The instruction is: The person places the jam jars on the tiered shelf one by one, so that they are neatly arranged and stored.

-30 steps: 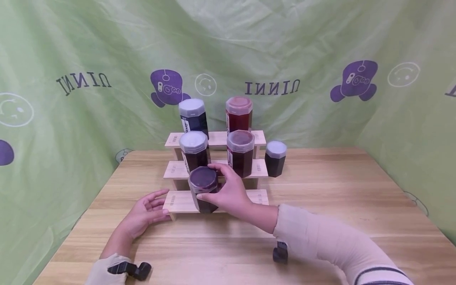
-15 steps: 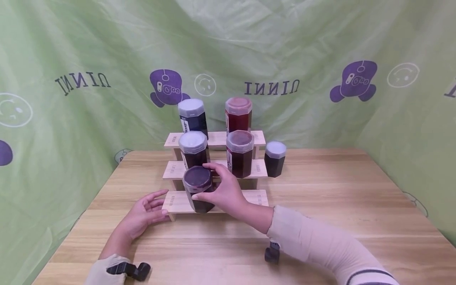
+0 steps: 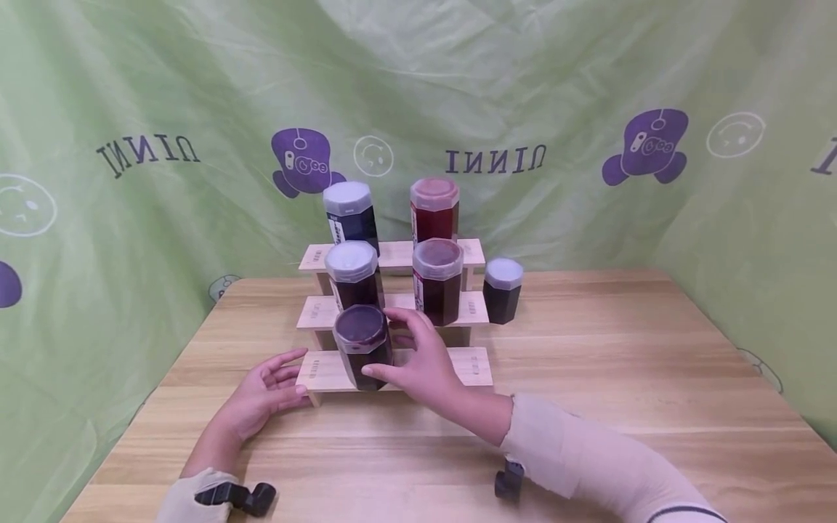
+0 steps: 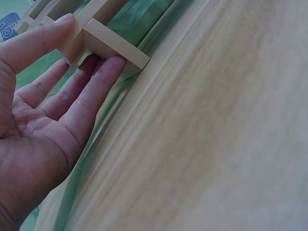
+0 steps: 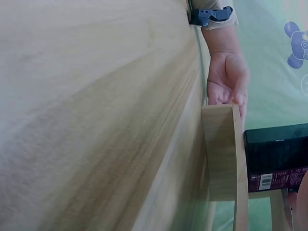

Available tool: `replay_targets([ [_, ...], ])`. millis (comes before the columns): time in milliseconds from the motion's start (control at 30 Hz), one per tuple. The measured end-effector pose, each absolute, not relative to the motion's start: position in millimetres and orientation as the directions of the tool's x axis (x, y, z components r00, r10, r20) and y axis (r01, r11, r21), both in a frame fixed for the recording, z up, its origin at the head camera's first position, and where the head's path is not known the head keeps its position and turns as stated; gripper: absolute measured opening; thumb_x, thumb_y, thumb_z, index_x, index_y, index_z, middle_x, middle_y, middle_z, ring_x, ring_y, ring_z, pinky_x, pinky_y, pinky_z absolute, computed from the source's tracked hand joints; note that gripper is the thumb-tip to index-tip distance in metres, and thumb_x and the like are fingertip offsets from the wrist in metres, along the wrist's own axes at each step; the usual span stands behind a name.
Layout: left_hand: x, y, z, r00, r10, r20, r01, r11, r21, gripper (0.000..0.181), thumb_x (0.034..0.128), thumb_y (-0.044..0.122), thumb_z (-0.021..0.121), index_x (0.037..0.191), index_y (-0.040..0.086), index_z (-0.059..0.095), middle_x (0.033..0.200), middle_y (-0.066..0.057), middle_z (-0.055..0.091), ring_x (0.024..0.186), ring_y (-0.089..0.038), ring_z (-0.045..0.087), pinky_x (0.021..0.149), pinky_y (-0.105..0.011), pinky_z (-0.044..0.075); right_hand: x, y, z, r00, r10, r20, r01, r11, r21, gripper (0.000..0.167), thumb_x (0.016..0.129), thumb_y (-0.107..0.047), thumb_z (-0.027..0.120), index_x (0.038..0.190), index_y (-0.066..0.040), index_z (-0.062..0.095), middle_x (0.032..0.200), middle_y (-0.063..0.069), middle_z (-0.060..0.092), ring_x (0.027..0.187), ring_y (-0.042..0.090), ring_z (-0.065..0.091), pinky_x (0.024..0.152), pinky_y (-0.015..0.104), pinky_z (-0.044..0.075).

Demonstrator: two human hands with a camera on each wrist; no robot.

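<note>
An octagonal jar with dark contents [image 3: 366, 359] stands on the lowest step of a three-tier wooden display rack [image 3: 327, 370]. My right hand [image 3: 428, 367] is at the jar's right side, thumb and fingers spread, with a gap beside the palm; contact at the thumb tip is hard to tell. In the right wrist view, the jar's barcode label shows. My left hand [image 3: 261, 392] lightly holds the lowest step's left end. The left wrist view shows its fingers [image 4: 96, 86] against the wooden leg [image 4: 115, 45] and its thumb at the step's edge.
White-lidded jars [image 3: 353, 280] occupy the left of the upper tiers. A dark red jar [image 3: 437, 287] and a brighter red jar [image 3: 434, 211] stand on their right. Another white-lidded jar [image 3: 502, 294] is on the table [image 3: 588, 378], right of the rack. Green cloth [image 3: 556, 58] hangs behind.
The jar has slid left along the lowest step. My right hand has then loosened and drawn slightly right and towards me, its fingers off the lid. The left hand stays at the rack.
</note>
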State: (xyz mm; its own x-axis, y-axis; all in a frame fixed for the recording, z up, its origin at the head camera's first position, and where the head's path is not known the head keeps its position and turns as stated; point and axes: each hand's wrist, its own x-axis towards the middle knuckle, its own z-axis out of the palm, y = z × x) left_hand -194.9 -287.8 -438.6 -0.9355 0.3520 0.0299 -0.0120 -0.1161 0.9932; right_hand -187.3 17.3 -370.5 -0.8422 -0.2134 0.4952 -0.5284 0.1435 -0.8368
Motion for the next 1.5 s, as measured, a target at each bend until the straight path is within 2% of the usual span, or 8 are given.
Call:
replay_targets([
  [167,-194,-287,-439,-0.937,0.349,0.032,-0.011,-0.119,0.993,0.075,0.0831,-0.016,0.059,0.147,-0.013,0.019,0.119,-0.010,0.060,0.106,-0.024,0.065,0.091,-0.046,0.056,-183,23,-375,-0.838,-0.209,0.504,-0.532,0.111,-0.839,0.077,0.063,-0.005,0.091,0.130,-0.002,0.054,0.128,0.013,0.053,0.115,0.034,0.056,0.099,0.049,0.051],
  [367,-194,-287,-439,-0.936,0.350,0.028,-0.013,-0.114,0.993,0.075,0.0835,-0.016,0.059,0.147,-0.013,0.018,0.118,-0.009,0.061,0.105,-0.023,0.065,0.090,-0.046,0.056,-176,35,-379,-0.840,-0.219,0.497,-0.521,0.069,-0.850,0.075,0.063,0.002,0.089,0.129,0.002,0.054,0.127,0.015,0.054,0.113,0.033,0.057,0.101,0.040,0.051],
  [633,-194,-288,-438,-0.926,0.373,0.047,-0.008,-0.145,0.989,0.076,0.0837,-0.017,0.058,0.147,-0.015,0.015,0.118,-0.009,0.061,0.104,-0.024,0.065,0.089,-0.048,0.056,-171,55,-387,-0.836,-0.303,0.458,-0.498,0.071,-0.864,0.072,0.065,0.000,0.088,0.129,0.001,0.055,0.129,0.010,0.055,0.118,0.025,0.055,0.102,0.038,0.050],
  [900,-194,-288,-439,-0.936,0.350,0.028,-0.018,-0.127,0.992,0.078,0.0829,-0.016,0.059,0.147,-0.014,0.015,0.118,-0.008,0.062,0.105,-0.023,0.065,0.090,-0.047,0.056,-172,72,-395,-0.782,-0.370,0.501,-0.556,0.051,-0.830,0.063,0.069,0.000,0.086,0.125,0.005,0.058,0.126,0.010,0.054,0.115,0.037,0.055,0.102,0.037,0.050],
  [1033,-194,-288,-438,-0.934,0.356,0.030,-0.018,-0.131,0.991,0.078,0.0832,-0.016,0.059,0.147,-0.014,0.015,0.118,-0.007,0.062,0.105,-0.023,0.065,0.090,-0.047,0.056,-172,82,-398,-0.765,-0.403,0.503,-0.562,0.035,-0.826,0.062,0.071,0.000,0.085,0.125,0.007,0.055,0.125,0.016,0.054,0.113,0.040,0.054,0.103,0.039,0.049],
  [1167,-194,-288,-438,-0.934,0.357,0.032,-0.016,-0.131,0.991,0.077,0.0830,-0.016,0.059,0.147,-0.013,0.016,0.118,-0.006,0.062,0.105,-0.023,0.065,0.090,-0.047,0.056,-173,92,-399,-0.758,-0.433,0.489,-0.561,0.049,-0.826,0.066,0.071,-0.001,0.085,0.129,0.004,0.053,0.126,0.018,0.055,0.114,0.040,0.053,0.105,0.040,0.048],
  [1500,-194,-288,-438,-0.929,0.367,0.049,-0.003,-0.140,0.990,0.075,0.0836,-0.017,0.058,0.147,-0.013,0.018,0.118,-0.008,0.062,0.104,-0.024,0.066,0.089,-0.048,0.056,-173,112,-398,-0.764,-0.464,0.449,-0.571,0.162,-0.805,0.066,0.071,-0.012,0.088,0.130,-0.011,0.056,0.130,0.004,0.055,0.117,0.026,0.053,0.107,0.037,0.046],
])
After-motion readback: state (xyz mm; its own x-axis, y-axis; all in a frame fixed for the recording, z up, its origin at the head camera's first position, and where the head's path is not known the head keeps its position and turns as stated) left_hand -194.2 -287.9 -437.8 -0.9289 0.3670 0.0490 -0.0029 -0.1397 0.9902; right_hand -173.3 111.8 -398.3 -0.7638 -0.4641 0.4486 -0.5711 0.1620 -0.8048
